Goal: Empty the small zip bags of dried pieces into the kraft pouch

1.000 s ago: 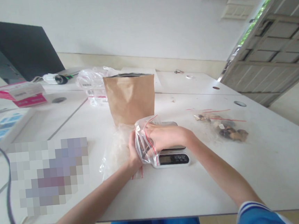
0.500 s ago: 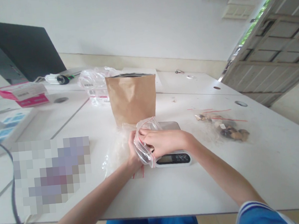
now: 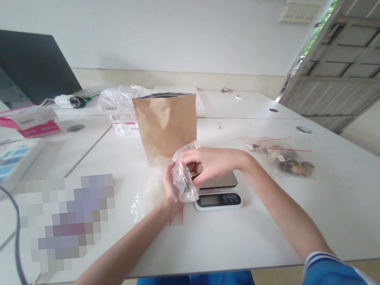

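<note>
Both hands, left (image 3: 169, 189) and right (image 3: 208, 163), gripped the zip bag (image 3: 184, 178) upright above the scale (image 3: 217, 192), brown pouch (image 3: 166, 124) at twelve o'clock.

Clear zip bag (image 3: 184, 180), upright, holding dark pieces.

Kraft bag (image 3: 166, 126) blocks ahead — right side open.

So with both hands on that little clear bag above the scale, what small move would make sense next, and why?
Probably press the bag's mouth shut along its red strip. Both the left hand and the right hand pinch the small clear bag, which is raised just above the scale with dark pieces already inside, and its top looks open.
</note>
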The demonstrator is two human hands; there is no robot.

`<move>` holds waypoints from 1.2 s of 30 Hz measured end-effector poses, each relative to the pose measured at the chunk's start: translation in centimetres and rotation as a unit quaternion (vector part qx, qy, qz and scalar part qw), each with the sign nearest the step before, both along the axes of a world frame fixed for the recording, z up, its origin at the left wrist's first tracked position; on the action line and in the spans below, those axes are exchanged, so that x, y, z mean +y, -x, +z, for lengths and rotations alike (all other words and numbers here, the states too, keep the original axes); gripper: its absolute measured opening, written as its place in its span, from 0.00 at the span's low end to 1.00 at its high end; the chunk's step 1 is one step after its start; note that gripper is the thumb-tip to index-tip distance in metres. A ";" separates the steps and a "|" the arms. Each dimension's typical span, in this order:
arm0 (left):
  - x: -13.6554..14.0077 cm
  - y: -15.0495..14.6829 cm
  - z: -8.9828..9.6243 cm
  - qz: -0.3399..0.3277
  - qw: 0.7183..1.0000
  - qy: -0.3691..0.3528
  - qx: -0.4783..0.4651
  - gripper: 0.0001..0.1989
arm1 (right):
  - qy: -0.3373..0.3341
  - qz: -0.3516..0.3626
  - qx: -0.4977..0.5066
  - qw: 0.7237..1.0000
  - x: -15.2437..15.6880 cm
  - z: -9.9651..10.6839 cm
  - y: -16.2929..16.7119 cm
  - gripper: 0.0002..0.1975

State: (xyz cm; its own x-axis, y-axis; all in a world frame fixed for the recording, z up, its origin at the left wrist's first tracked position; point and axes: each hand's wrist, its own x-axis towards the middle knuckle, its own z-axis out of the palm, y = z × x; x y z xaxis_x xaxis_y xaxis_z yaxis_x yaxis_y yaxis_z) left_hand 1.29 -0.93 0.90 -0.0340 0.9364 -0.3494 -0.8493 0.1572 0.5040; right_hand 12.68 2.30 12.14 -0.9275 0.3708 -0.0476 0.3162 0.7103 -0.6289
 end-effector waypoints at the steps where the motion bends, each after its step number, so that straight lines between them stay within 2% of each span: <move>1: 0.1 0.0 0.0 0.008 1.000 -0.009 -0.002 0.09 | 0.010 -0.016 0.020 1.000 0.2 0.3 -0.4 0.07; 4: -0.1 0.0 0.2 0.018 1.000 -0.020 -0.006 0.09 | 0.037 -0.064 0.077 0.994 0.6 1.1 -1.9 0.07; 7: -0.4 0.1 0.4 0.016 1.000 -0.009 -0.009 0.11 | 0.018 -0.102 0.163 0.981 1.2 1.9 -3.0 0.12; 10: -0.5 0.2 0.6 0.008 1.000 0.000 -0.010 0.09 | -0.065 -0.192 0.278 0.939 2.7 2.9 -2.9 0.17; 13: -0.5 0.3 0.7 0.008 1.000 0.008 -0.012 0.08 | -0.176 -0.278 0.332 0.884 5.4 4.1 -1.5 0.18; 16: -0.5 0.4 0.6 0.004 1.000 0.017 -0.017 0.07 | -0.250 -0.297 0.342 0.856 8.3 5.3 0.3 0.15; 19: -0.6 0.5 0.5 -0.002 0.999 0.027 -0.018 0.08 | -0.286 -0.307 0.346 0.839 10.0 5.9 2.0 0.11; 21: -0.6 0.5 0.5 -0.009 0.999 0.027 -0.017 0.08 | -0.302 -0.304 0.332 0.840 10.3 5.7 2.7 0.10; 24: -0.7 0.5 0.7 -0.019 0.999 0.030 -0.022 0.09 | -0.315 -0.292 0.282 0.858 10.2 4.8 3.2 0.09; 29: -0.8 0.5 0.8 0.004 0.999 0.030 -0.038 0.07 | -0.318 -0.294 0.228 0.872 9.8 3.7 3.1 0.08; 33: -0.7 0.5 0.7 -0.006 0.999 0.030 -0.039 0.13 | -0.314 -0.289 0.216 0.878 8.9 3.9 3.0 0.10; 36: -0.6 0.5 0.6 -0.010 0.999 0.028 -0.037 0.14 | -0.312 -0.289 0.223 0.877 8.4 3.8 3.1 0.09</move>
State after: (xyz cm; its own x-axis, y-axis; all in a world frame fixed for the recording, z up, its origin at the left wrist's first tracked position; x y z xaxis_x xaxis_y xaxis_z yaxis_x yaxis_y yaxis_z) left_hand 0.79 -1.48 1.51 0.0116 0.9152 -0.4028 -0.8804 0.2003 0.4298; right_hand 9.62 10.65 15.93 -0.4515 0.6099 0.6513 0.5576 0.7627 -0.3277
